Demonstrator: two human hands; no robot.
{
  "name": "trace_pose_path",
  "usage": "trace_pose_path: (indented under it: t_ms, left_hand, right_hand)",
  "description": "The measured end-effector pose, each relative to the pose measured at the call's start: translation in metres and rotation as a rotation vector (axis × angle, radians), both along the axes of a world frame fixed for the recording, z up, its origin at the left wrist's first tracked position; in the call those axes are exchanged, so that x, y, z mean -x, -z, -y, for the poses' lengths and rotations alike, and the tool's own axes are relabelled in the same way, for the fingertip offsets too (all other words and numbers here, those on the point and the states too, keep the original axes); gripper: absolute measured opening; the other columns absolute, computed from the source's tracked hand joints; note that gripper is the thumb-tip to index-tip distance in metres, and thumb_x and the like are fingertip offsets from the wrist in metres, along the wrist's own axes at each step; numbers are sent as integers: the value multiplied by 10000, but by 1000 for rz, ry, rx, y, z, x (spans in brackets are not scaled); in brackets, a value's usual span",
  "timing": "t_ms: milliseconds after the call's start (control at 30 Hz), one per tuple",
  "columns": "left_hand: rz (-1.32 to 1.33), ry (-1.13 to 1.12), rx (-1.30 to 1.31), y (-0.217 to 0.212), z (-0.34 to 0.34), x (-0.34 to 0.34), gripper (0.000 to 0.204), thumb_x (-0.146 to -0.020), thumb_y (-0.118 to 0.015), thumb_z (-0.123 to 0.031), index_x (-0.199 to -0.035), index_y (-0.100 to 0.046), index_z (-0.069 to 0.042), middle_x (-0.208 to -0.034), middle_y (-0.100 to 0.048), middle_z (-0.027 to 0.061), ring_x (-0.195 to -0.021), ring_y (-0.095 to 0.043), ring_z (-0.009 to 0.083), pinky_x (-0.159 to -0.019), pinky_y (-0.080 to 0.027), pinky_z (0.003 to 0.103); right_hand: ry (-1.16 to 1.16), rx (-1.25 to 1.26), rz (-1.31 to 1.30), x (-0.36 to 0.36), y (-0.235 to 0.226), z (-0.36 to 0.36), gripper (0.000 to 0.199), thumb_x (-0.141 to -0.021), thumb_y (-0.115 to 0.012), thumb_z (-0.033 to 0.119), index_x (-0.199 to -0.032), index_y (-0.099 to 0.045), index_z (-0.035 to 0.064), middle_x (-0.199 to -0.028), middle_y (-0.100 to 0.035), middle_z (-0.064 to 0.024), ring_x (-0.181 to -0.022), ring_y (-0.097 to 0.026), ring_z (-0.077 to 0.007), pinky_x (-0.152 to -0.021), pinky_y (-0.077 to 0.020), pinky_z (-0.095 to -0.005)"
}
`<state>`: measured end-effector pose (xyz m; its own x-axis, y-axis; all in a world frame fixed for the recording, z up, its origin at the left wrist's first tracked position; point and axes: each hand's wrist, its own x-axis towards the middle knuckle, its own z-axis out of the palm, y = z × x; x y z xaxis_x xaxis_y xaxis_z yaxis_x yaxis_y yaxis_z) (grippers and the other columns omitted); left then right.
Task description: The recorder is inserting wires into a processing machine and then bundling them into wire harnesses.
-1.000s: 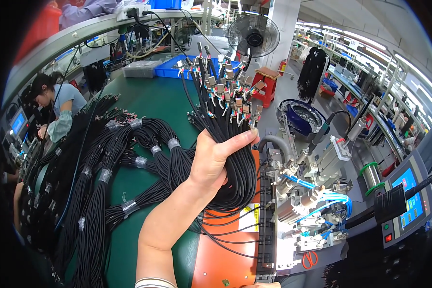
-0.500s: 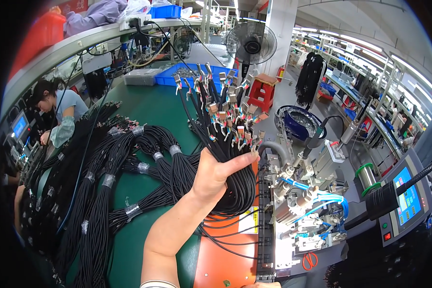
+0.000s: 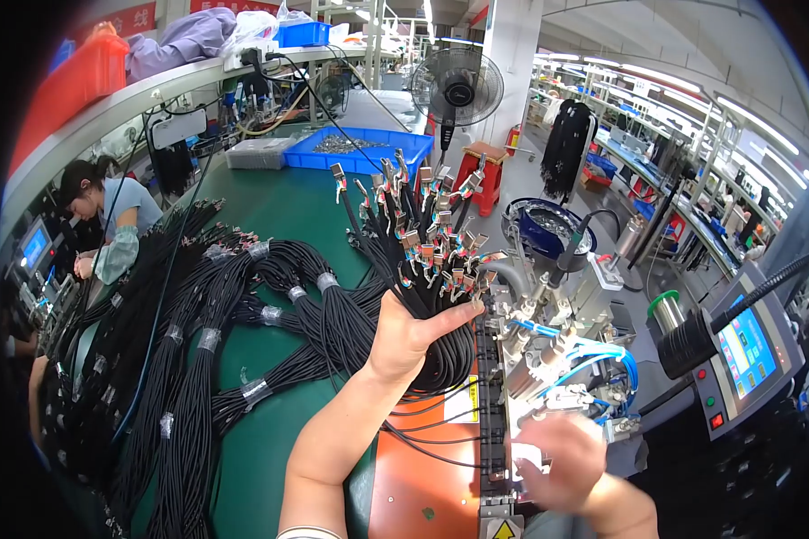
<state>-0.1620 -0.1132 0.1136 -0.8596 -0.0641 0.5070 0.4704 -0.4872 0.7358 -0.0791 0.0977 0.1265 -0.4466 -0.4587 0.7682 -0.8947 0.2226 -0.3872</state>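
Note:
My left hand (image 3: 406,340) is wrapped round a thick bundle of black cables (image 3: 447,352), its thumb lying across the front. Above the thumb the cable ends fan out, with small metal connectors (image 3: 433,235) and short coloured wires. Several single cables run from below the bundle to a row of black holders along the edge of a metal machine (image 3: 541,364) with blue air tubes. Blurred by motion, my right hand (image 3: 562,460) is over the machine's near end; its fingers cannot be made out clearly.
Taped bundles of black cable (image 3: 208,340) lie across the green table (image 3: 270,199) on the left. A blue tray (image 3: 360,163) of small metal parts stands behind. At the right are a control screen (image 3: 744,346) and a wire spool (image 3: 667,313). A co-worker (image 3: 108,211) sits far left.
My right hand has come up from the lower edge over the machine's near end, where red scissors showed before. The left hand keeps its hold on the cables, and the view has shifted slightly.

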Motion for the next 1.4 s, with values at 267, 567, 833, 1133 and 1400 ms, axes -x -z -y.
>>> trace_pose_path:
  t_ms: [267,567,833,1133,1400]
  left_hand:
    - [-78,6,-20,5,-19,5,325,-785,-752,41,-1092,-664,-16,-1046,-694,30,-945,-640,111,-860,-508,284]
    - [-86,24,-35,11,-29,3,325,-801,-732,61,-1113,-667,-1,-1049,-710,48,-951,-657,113,-879,-519,279]
    - [-106,5,-19,11,-30,6,329,-795,-745,49,-1111,-665,5,-1048,-712,62,-939,-663,116,-868,-525,275]
    - [-71,1,5,11,-29,6,315,-798,-744,46,-1099,-663,4,-1030,-711,52,-927,-659,108,-854,-528,275]
    - [-84,-12,73,16,-33,7,322,-811,-739,38,-1116,-643,1,-1024,-707,48,-913,-655,99,-830,-531,263]
  right_hand:
    - [18,233,-271,58,-99,59,246,-769,-715,-30,-1007,-676,16,-902,-644,-83,-853,-611,-176,-762,-466,-294]
    - [73,94,-241,80,-122,84,139,-850,-734,103,-936,-697,0,-804,-655,-27,-716,-584,-96,-659,-450,-236]
    - [53,155,83,81,-120,85,148,-882,-708,111,-963,-691,-12,-850,-666,-7,-755,-581,-51,-691,-461,-214]
    - [36,7,-444,91,-129,85,236,-824,-748,98,-1031,-682,5,-906,-680,-55,-870,-627,-138,-784,-476,-264]
    - [155,-252,-537,96,-138,83,173,-792,-745,84,-934,-678,11,-848,-667,-84,-838,-634,-197,-788,-477,-308]
